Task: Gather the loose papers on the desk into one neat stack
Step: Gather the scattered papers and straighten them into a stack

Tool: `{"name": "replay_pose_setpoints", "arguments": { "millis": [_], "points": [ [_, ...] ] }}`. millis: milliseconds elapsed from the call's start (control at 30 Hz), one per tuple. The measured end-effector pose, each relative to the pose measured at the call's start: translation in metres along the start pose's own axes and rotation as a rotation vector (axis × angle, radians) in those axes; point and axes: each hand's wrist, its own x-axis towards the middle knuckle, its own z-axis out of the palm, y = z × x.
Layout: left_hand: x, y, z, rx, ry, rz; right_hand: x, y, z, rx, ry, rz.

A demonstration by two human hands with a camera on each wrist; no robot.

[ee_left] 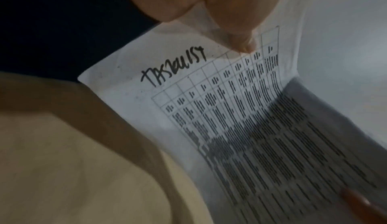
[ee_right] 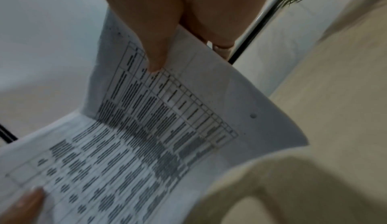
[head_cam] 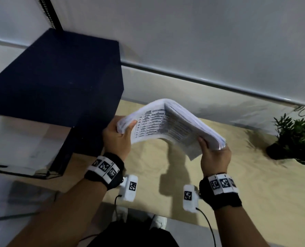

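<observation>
The stack of papers (head_cam: 171,122), printed with tables, bends upward like an arch, grasped by the left hand (head_cam: 117,138) and right hand (head_cam: 215,157) at its ends.

The person is wearing black wrist straps (head_cam: 105,171) bearing white coded marker tiles, white cabled camera boxes (head_cam: 190,197), and white shoes (head_cam: 159,221).

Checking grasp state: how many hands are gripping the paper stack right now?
2. The left hand grips the left end of the bowed white printed paper stack; the right hand grips its right end, above the beige desk.
</observation>
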Motion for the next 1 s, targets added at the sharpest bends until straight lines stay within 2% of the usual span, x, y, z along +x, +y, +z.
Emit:
{"name": "replay_pose_setpoints", "arguments": {
  "millis": [67, 167, 233, 333, 400, 467, 600, 667, 800, 900, 1000],
  "points": [
    [-0.011, -0.015, 0.001, 0.046, -0.047, -0.027, -0.014, 0.014, 0.006, -0.107, -0.028, 0.069],
    [-0.020, -0.042, 0.001, 0.159, -0.158, -0.152, -0.025, 0.041, 0.012, -0.287, -0.131, 0.195],
    [-0.017, -0.044, -0.001, 0.203, -0.160, -0.165, -0.023, 0.038, 0.012, -0.280, -0.131, 0.192],
    [-0.005, -0.041, -0.006, 0.219, -0.105, -0.168, -0.017, 0.024, 0.002, -0.245, -0.095, 0.094],
    [0.005, -0.046, -0.009, 0.199, -0.133, -0.196, -0.010, 0.021, -0.006, -0.217, -0.101, 0.063],
    [0.008, -0.065, -0.010, 0.237, -0.232, -0.290, -0.005, 0.041, -0.006, -0.289, -0.189, 0.122],
    [-0.001, -0.113, -0.013, 0.505, -0.498, -0.444, -0.003, 0.105, -0.001, -0.550, -0.476, 0.395],
    [-0.008, -0.123, -0.011, 0.522, -0.522, -0.471, -0.005, 0.115, -0.002, -0.600, -0.470, 0.437],
    [-0.018, -0.129, -0.006, 0.540, -0.530, -0.469, -0.015, 0.118, 0.004, -0.624, -0.401, 0.420],
    [-0.007, -0.132, -0.013, 0.494, -0.494, -0.566, -0.012, 0.118, 0.005, -0.513, -0.416, 0.484],
    [0.004, -0.142, -0.017, 0.526, -0.554, -0.655, -0.003, 0.105, 0.006, -0.500, -0.456, 0.494]
  ]
}}
